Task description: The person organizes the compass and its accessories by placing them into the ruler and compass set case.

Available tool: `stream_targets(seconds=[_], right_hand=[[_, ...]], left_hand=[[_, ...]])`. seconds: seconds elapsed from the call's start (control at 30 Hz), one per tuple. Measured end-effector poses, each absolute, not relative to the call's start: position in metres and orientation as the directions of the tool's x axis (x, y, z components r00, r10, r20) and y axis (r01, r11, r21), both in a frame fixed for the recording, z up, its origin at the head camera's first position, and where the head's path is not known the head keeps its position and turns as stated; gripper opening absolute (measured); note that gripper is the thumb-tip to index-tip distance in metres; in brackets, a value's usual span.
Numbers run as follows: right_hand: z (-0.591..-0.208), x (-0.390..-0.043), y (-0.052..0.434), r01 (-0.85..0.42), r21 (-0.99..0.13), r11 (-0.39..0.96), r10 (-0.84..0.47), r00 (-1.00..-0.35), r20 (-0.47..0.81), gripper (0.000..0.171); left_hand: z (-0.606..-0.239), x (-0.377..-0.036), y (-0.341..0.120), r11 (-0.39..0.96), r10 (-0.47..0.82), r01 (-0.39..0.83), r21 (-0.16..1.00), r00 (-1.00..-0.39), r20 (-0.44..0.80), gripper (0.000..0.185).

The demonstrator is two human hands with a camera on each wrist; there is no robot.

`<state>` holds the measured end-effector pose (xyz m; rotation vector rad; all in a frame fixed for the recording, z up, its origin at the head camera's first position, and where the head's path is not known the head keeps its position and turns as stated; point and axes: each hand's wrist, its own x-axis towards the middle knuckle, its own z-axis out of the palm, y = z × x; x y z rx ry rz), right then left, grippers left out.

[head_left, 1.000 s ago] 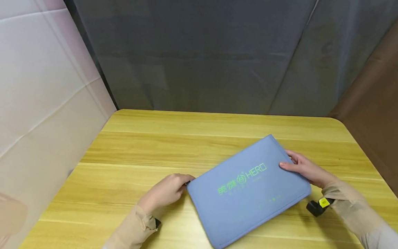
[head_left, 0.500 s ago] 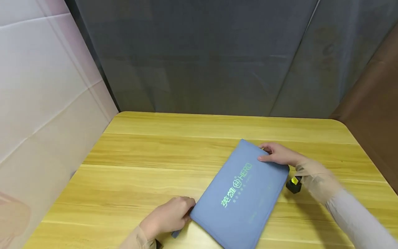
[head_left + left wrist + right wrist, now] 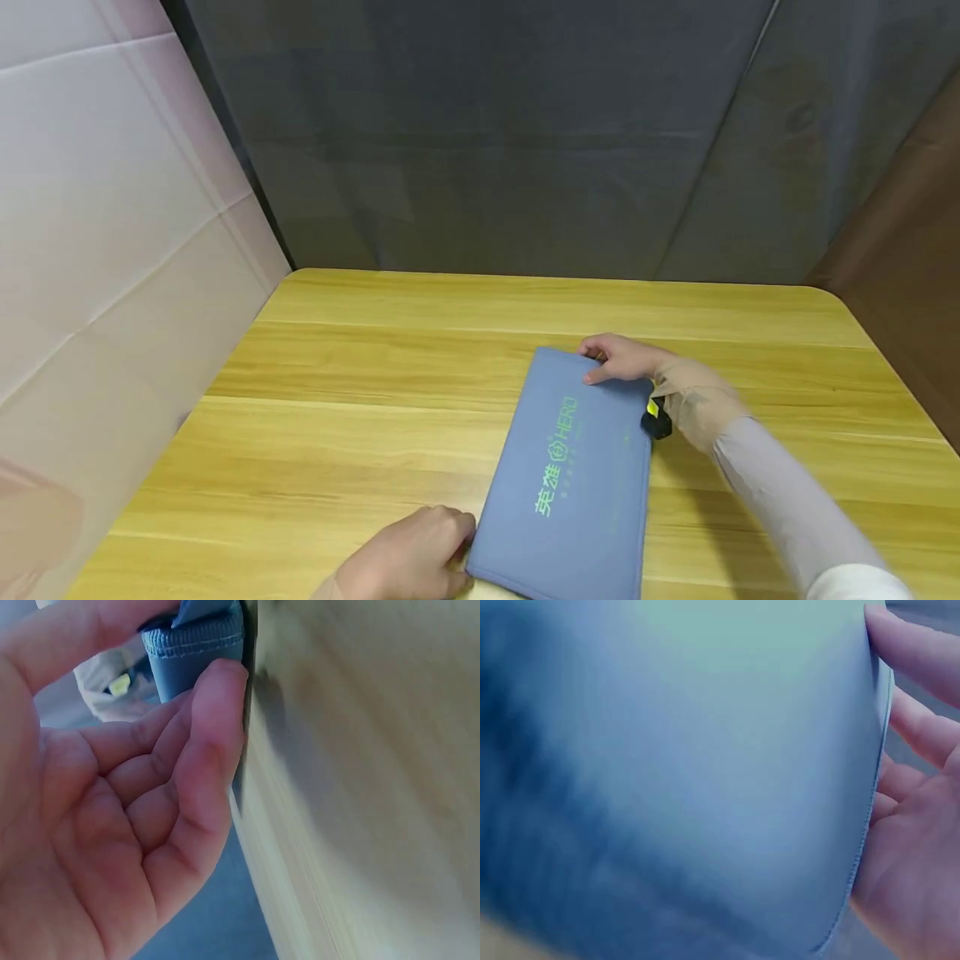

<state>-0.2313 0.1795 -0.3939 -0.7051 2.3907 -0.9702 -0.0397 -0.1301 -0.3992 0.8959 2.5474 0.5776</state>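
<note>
Swinging lengthwise at lower center, our pouch (image 3: pixel 577 467) has turned; left hand (image 3: pixel 408 562) and right hand (image 3: pixel 622 360) pinch opposite corners.

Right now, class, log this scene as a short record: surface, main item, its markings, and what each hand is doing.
surface: wooden table
main item: blue pouch, lying flat on the table, long side running away from the viewer
markings: green lettering, including HERO, along its length
left hand: pinches the pouch's near left corner, thumb on top
right hand: grips the far edge, thumb on top, fingers behind the edge
backdrop: grey cloth behind the table
</note>
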Motion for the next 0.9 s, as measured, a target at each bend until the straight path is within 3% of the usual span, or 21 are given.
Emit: stream_targets(seconds=[0.23,0.6,0.9], right_hand=[[-0.39,-0.243,0.163,-0.249,-0.709,0.66,-0.598,-0.746,-0.294,0.027],[-0.392,-0.248,0.155,-0.252,-0.668,0.7,-0.568,-0.764,-0.307,0.03],[-0.397,-0.246,0.151,-0.254,-0.668,0.7,-0.56,-0.775,-0.292,0.035]], left_hand=[[-0.397,-0.034,-0.12,0.742,0.629,0.436,0.509,-0.715,-0.305,0.021],[-0.405,-0.04,-0.116,0.669,0.702,0.556,0.494,-0.691,-0.173,0.023],[-0.407,-0.047,-0.114,0.668,0.714,0.558,0.493,-0.667,-0.212,0.025]])
